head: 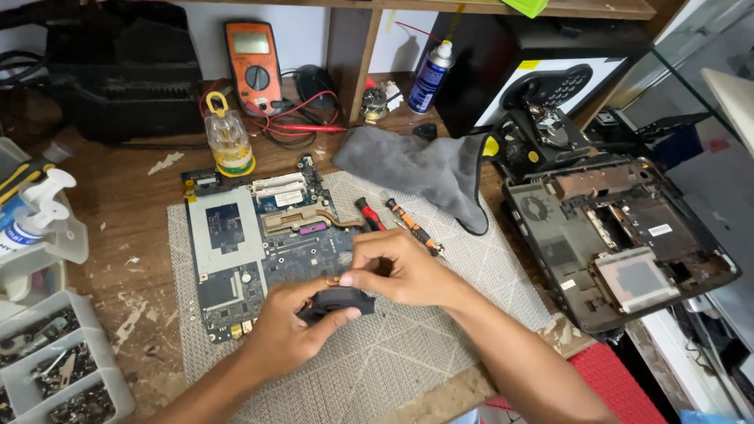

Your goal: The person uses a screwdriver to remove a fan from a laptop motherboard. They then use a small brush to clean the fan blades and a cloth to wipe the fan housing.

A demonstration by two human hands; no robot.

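Both hands met over the grey mat (440, 345) at the front of the worn wooden bench (133, 212). The left hand (287, 330) cupped a small black fan (336, 302) from below, thumb and fingers wrapped round its lower edge, so it was held just above the mat, right beside the near edge of the blue circuit board (251, 251). The right hand (400, 271) arched over the top of the fan, its fingertips drawn together on the fan's upper rim in a pinch; what exactly they nipped there was too small to tell. The board lay flat on the mat, with a copper heat pipe (302, 220) crossing its upper part. Just beyond the right hand lay 2 screwdrivers, a red-handled one (367, 212) and an orange-and-black one (408, 224), near a crumpled grey cloth (424, 169). To the right sat an opened black laptop shell (620, 243), tilted off the bench edge. At the back stood an orange multimeter (253, 67) with red leads, a clear bit holder with a yellow cap (228, 137) and a blue spray can (430, 77). At the left were a white spray bottle (35, 208) and a tray of screws (55, 369).
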